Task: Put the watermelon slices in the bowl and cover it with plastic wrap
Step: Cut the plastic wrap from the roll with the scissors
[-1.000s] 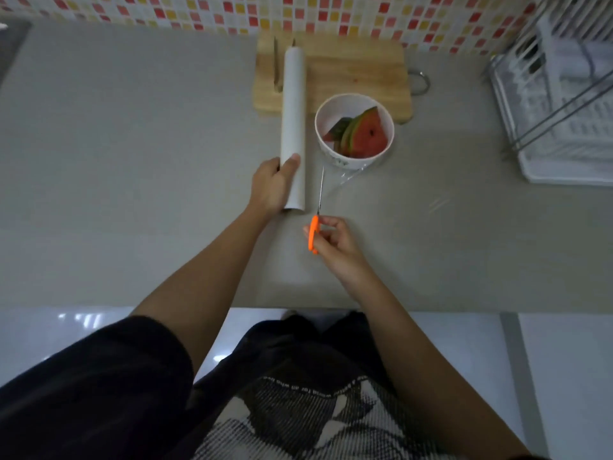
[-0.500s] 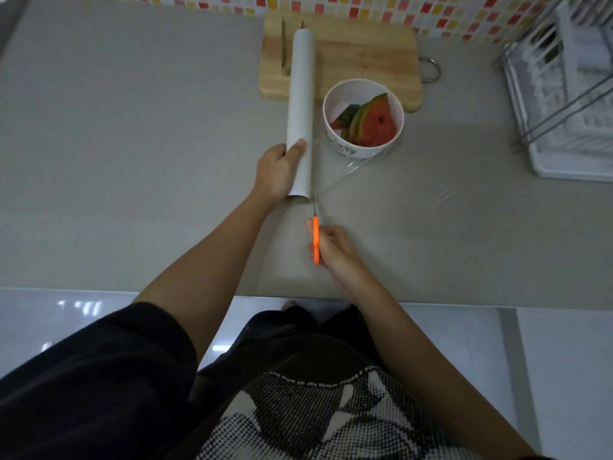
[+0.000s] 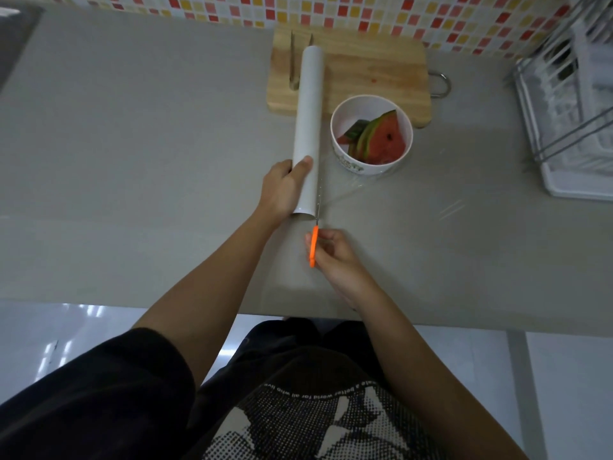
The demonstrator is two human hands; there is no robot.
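Head camera, my only view, looks down on a grey counter (image 3: 132,161). The white bowl (image 3: 352,165) stands just in front of the wooden cutting board (image 3: 371,68), its far rim overlapping the board's near edge. The watermelon slices (image 3: 386,142) lie inside it, red flesh with green rind, leaning toward the right wall. They overlap, so I count at least three and cannot be sure of more.

The plastic wrap roll (image 3: 308,104) is a long white tube lying just left of the bowl, its far end resting on the board. My left hand (image 3: 283,190) grips its near end, thumb on top and fingers wrapped round the left side. Clear film (image 3: 345,192) shows only as faint glints running from the roll's near end toward the bowl's base and further right across the counter. I cannot tell whether any of it lies over the bowl.

My right hand (image 3: 335,257) is curled round the orange handle of the scissors (image 3: 313,247). Their thin blades point away from me along the roll's right edge, but I cannot make out whether they are parted.

The count: one bowl, one roll, one pair of scissors, one board, and one pair of metal tongs (image 3: 293,66) lying on the board's left end, partly behind the roll. A white dish rack (image 3: 570,127) stands at the right, well apart, below a tiled wall (image 3: 331,11). Both forearms cross the counter's near part.
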